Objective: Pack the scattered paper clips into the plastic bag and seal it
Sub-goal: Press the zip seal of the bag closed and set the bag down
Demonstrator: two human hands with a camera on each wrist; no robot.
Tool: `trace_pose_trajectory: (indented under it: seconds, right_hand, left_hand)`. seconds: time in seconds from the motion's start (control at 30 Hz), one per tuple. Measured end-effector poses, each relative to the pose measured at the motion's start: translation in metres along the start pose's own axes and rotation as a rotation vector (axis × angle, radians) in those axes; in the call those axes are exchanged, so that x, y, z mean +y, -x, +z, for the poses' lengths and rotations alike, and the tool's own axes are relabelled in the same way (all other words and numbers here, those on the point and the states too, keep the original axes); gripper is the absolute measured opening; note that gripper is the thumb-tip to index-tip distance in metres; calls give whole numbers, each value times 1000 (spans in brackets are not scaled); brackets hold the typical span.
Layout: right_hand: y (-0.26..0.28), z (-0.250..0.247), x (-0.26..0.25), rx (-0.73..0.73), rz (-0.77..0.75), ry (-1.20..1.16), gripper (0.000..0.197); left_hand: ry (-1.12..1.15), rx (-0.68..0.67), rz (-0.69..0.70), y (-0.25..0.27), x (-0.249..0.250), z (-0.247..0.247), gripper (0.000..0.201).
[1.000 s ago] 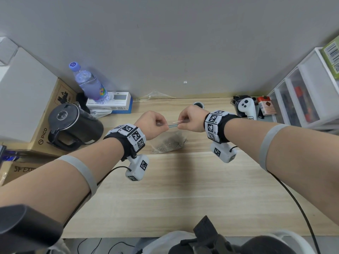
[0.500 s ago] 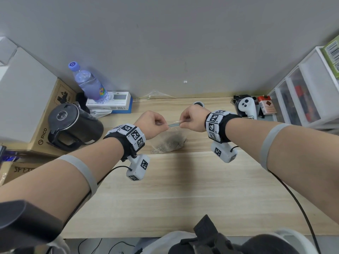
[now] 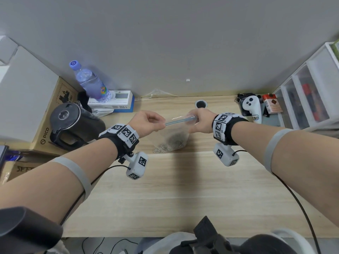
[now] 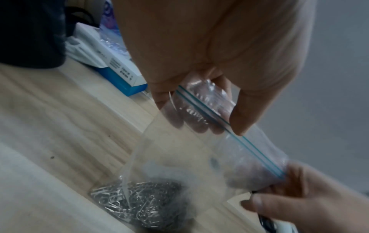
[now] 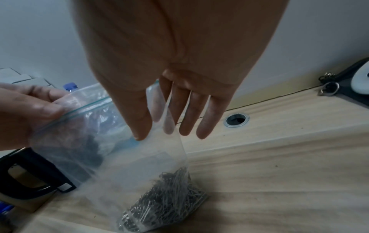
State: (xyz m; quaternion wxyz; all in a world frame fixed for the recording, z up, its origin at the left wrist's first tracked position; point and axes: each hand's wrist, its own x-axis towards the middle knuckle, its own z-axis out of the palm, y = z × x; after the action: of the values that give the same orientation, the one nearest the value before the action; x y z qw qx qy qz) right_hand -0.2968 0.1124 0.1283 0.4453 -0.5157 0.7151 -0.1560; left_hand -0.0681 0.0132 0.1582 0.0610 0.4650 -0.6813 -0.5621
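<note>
Currently, head view: left hand [image 3: 146,123] and right hand [image 3: 200,121] each pinch one end of the zip strip [image 3: 178,121]; plastic bag [image 3: 176,136] hangs above the desk [image 3: 183,189].
Left wrist view: thumb [image 4: 245,113] presses the strip; slide steadily, keeping tracks aligned.
Right wrist view: paper clips [image 5: 169,189] pooled at the bottom; keep the bag upright.

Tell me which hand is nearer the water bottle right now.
Left. The left hand pinches the bag's zip strip on the side toward the water bottle; the right hand holds the strip's other end, farther away.
</note>
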Motion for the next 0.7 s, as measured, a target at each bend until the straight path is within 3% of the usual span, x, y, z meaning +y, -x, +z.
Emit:
trace_pose_trajectory:
  seconds: [0.1,0.17,0.27,0.37,0.43,0.57,0.67,0.7]
  right_hand:
    - [-4,8,2,13,8,-65,13]
    - [-7,13,2,65,38,-130,5]
    - [-19,25,7,112,63,-219,16]
    - [-35,42,19,154,92,-352,17]
    - [-39,46,19,170,129,-354,15]
    - [-44,50,23,-7,112,-261,30]
    - [-52,56,27,17,99,-203,16]
    - [-54,57,27,46,108,-238,10]
  left_hand:
    - [99,99,-53,-3,-10,-4,23]
    - [159,171,-100,-7,-21,-7,47]
    - [231,128,-225,-10,-42,-8,79]
    - [57,-12,-249,-9,-63,-2,52]
    - [-45,14,-208,-12,-74,2,34]
    - [-9,95,-249,-22,-83,7,26]
    - [-50,82,-278,-28,-88,9,4]
    - [-57,96,-292,-31,-91,8,9]
